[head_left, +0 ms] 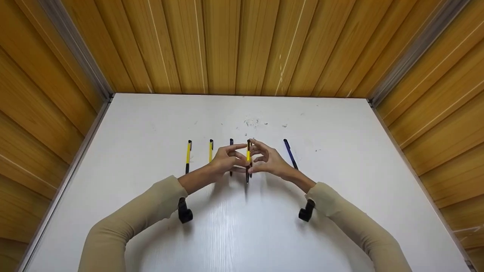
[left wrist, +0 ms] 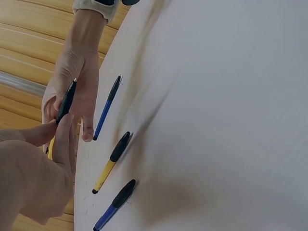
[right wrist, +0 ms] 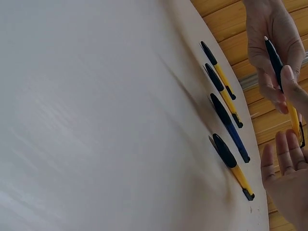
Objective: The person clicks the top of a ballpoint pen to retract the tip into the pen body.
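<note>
A yellow ballpoint pen with a black grip [head_left: 248,155] is held up over the table between both hands, its tip out and pointing toward the person. My left hand [head_left: 228,159] pinches its barrel from the left. From the other side, my right hand [head_left: 271,161] has its thumb on the black grip [right wrist: 275,62] and fingertips at the clip end. Below the hands lies another yellow pen [right wrist: 239,177], mostly hidden in the head view. A blue pen [left wrist: 111,211] lies just left of it, partly behind the left hand.
Two yellow pens [head_left: 188,155] [head_left: 211,151] lie on the left of the white table [head_left: 234,234]. A blue pen [head_left: 290,152] lies slanted beyond the right hand. Wood-look panels [head_left: 219,45] enclose the back and sides. Dark marks [head_left: 251,122] spot the far tabletop.
</note>
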A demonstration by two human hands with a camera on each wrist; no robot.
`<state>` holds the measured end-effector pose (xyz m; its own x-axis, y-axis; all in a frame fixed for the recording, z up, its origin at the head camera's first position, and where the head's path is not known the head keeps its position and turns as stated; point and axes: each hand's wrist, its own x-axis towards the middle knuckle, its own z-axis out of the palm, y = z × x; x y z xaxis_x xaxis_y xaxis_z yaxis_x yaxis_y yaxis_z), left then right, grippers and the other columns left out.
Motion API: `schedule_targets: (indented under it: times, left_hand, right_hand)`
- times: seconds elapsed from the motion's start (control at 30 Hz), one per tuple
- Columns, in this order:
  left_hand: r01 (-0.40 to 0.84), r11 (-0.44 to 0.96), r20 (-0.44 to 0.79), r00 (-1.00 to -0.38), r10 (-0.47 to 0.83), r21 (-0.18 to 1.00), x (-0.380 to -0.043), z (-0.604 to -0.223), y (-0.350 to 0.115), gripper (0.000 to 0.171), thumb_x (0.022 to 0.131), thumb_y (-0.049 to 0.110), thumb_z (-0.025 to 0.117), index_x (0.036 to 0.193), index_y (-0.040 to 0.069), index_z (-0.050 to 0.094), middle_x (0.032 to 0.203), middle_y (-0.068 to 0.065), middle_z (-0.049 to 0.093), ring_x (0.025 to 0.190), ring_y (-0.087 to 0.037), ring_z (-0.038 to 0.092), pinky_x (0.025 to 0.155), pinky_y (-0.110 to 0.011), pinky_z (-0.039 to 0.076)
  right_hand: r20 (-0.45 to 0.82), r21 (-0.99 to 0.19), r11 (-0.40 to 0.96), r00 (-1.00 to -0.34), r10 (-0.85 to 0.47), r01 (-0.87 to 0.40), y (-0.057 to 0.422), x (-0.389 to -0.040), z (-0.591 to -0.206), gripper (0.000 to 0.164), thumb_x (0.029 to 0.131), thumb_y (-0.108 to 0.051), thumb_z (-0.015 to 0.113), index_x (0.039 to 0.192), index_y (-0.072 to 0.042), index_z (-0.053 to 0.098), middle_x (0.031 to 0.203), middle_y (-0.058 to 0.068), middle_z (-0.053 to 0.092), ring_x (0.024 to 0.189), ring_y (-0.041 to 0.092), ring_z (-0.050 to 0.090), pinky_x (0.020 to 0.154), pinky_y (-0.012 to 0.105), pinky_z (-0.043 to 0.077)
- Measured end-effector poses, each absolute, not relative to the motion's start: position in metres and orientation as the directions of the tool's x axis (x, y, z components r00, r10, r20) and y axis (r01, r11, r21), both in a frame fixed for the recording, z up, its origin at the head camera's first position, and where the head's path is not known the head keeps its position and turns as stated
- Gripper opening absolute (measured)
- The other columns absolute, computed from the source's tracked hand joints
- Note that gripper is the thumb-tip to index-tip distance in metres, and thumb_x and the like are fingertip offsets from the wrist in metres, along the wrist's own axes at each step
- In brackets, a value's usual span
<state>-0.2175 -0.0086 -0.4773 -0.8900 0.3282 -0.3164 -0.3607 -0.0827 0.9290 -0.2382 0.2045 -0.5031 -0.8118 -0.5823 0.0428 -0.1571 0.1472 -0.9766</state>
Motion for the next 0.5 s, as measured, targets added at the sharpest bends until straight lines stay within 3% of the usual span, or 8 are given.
schedule_targets:
  times: [0.2, 0.5]
  left_hand:
    - [-0.361, -0.072, -0.318, -0.886, 0.339, 0.930, -0.2165, -0.4796, -0.0094, 0.067, 0.087, -0.015, 0.064, 0.149, 0.008, 0.053, 0.080, -0.001, 0.068, 0.076, -0.016, 0.073, 0.079, -0.036, 0.068]
    - [-0.359, -0.073, -0.317, -0.889, 0.330, 0.930, -0.2166, -0.4820, -0.0085, 0.064, 0.088, -0.016, 0.061, 0.148, 0.006, 0.054, 0.080, -0.002, 0.067, 0.076, -0.016, 0.073, 0.080, -0.038, 0.068]
  right_hand:
    - [0.070, -0.968, 0.162, -0.824, -0.562, -0.193, 0.2041, -0.2354, -0.5068, 0.102, 0.079, -0.001, 0.086, 0.160, -0.001, 0.025, 0.140, 0.031, 0.049, 0.124, 0.021, 0.055, 0.106, 0.045, 0.053]
    - [0.069, -0.969, 0.162, -0.828, -0.556, -0.189, 0.2048, -0.2324, -0.5116, 0.101, 0.079, -0.009, 0.089, 0.160, -0.004, 0.028, 0.140, 0.028, 0.051, 0.125, 0.023, 0.055, 0.106, 0.045, 0.054]
